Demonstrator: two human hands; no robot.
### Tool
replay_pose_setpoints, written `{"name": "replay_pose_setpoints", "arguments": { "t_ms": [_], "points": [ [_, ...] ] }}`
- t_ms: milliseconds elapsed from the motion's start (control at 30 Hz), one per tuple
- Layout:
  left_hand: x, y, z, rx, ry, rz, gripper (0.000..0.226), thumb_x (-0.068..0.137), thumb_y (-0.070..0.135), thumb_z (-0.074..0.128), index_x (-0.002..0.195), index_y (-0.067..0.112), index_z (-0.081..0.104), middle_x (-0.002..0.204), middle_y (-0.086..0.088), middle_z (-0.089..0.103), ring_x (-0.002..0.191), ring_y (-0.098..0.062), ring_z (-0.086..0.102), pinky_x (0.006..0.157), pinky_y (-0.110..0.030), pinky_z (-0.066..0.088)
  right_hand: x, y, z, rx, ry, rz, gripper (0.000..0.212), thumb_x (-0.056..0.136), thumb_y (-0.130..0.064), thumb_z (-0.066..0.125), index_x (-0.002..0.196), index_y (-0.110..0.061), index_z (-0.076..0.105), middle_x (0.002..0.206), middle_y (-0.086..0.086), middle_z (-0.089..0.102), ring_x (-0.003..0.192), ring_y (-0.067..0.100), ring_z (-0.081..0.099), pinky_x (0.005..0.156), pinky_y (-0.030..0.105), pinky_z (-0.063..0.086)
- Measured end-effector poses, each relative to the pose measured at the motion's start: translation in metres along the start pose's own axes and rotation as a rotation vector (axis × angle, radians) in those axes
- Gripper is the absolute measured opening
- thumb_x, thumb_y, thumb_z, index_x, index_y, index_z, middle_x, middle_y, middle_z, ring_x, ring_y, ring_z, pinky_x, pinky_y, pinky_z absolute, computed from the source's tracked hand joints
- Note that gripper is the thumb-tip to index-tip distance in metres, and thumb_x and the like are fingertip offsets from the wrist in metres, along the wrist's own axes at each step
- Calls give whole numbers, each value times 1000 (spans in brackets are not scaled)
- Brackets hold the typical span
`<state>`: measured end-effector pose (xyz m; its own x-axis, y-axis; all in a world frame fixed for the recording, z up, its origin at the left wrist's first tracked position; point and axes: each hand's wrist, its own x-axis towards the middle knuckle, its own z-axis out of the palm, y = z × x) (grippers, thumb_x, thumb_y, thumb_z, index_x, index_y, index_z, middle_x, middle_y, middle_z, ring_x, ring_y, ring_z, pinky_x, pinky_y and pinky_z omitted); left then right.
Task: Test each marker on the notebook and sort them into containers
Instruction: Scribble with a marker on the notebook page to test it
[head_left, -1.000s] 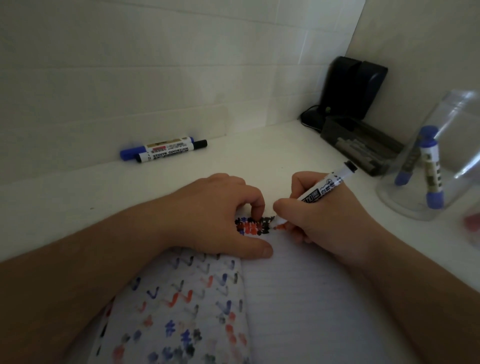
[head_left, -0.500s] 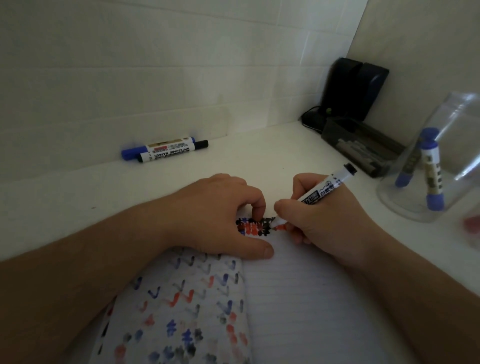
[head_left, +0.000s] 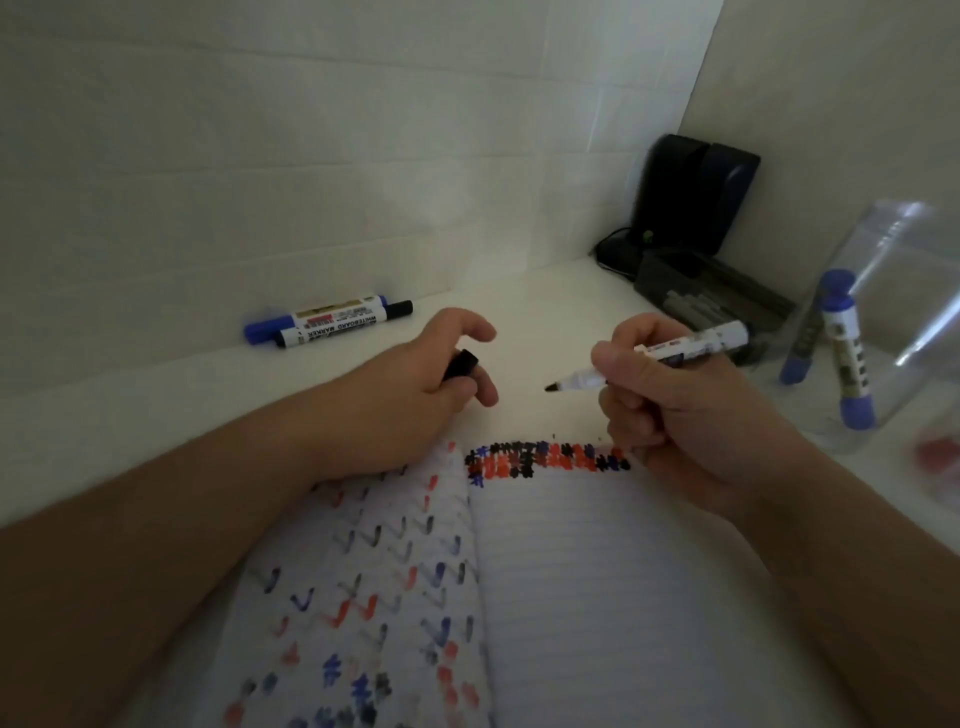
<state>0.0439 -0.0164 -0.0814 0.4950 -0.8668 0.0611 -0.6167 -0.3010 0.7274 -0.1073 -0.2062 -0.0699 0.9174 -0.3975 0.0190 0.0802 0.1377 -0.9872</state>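
Observation:
An open lined notebook (head_left: 597, 582) lies in front of me, its pages dotted with black, blue and red test marks. My right hand (head_left: 670, 410) grips an uncapped black marker (head_left: 675, 351) above the top of the page, tip pointing left. My left hand (head_left: 410, 395) holds the marker's black cap (head_left: 461, 365), lifted off the page. A blue marker (head_left: 311, 318) and a black marker (head_left: 345, 327) lie side by side by the back wall. A clear container (head_left: 904, 312) at the right holds two blue markers (head_left: 847, 353).
A black device (head_left: 691, 202) with a cable stands in the back right corner, a dark tray (head_left: 711, 296) in front of it. Something red and blurred (head_left: 940, 452) shows at the right edge. Walls close off the back and right of the white desk (head_left: 156, 395).
My right hand lifted the marker tip off the page and raised it. My left hand left the notebook and moved up and back with the cap.

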Motion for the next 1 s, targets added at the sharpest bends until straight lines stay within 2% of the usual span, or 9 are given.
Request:
{"name": "replay_pose_setpoints", "arguments": {
  "t_ms": [67,200,400,567,633,733,800,900,1000],
  "points": [
    [1,0,0,-38,4,-4,32,105,21,50,129,36,37,109,27,70,96,0,65,85,-24,50,0,-1,-1,63,-28,8,7,85,-21,70,82,-15,67,67,6,51,55,16,40,46,25,29],
    [1,-1,2,-17,-37,5,16,103,27,56,112,32,44,109,27,71,101,8,64,85,-19,51,1,1,0,143,-47,97,33,80,-28,52,90,-11,78,75,10,63,58,16,47,50,25,36],
    [-1,0,4,-17,2,74,14,101,26,59,111,29,49,106,24,72,102,6,65,88,-20,49,3,4,0,125,-19,115,38,96,-21,38,98,-6,73,77,15,64,57,19,49,46,25,36],
    [0,-2,4,-26,5,93,15,100,26,61,110,31,51,106,24,73,101,7,65,85,-16,49,4,6,1,73,4,110,20,98,-16,42,91,-10,60,77,19,66,54,22,50,45,26,38],
    [1,-2,4,-18,34,105,14,98,30,62,107,35,53,105,23,73,100,5,66,85,-20,50,5,8,2,29,19,94,16,99,-13,48,88,-10,58,79,20,68,54,22,50,44,26,38],
    [3,0,2,-31,123,143,13,98,30,60,106,39,55,99,18,72,91,-2,65,82,-29,54,6,9,0,-53,42,16,10,96,-15,64,94,-5,67,84,18,72,56,20,52,45,25,41],
    [4,4,1,-94,174,179,13,102,24,54,107,36,55,88,16,67,77,-5,60,73,-28,54,4,6,-4,-163,50,-85,18,87,-22,71,99,-11,76,86,14,75,59,18,56,50,25,47],
    [3,9,4,-172,201,181,12,107,22,45,106,30,54,75,9,55,65,-11,45,62,-34,44,-1,5,-4,-486,72,-263,19,86,-26,73,103,-20,78,85,4,77,64,15,62,60,30,55],
    [0,12,11,-166,211,169,12,107,25,44,106,31,55,77,-4,51,64,-12,41,61,-40,42,-3,6,1,-545,94,-313,8,93,-17,71,100,-21,74,79,-2,75,61,11,62,60,38,57]
  ]
}}
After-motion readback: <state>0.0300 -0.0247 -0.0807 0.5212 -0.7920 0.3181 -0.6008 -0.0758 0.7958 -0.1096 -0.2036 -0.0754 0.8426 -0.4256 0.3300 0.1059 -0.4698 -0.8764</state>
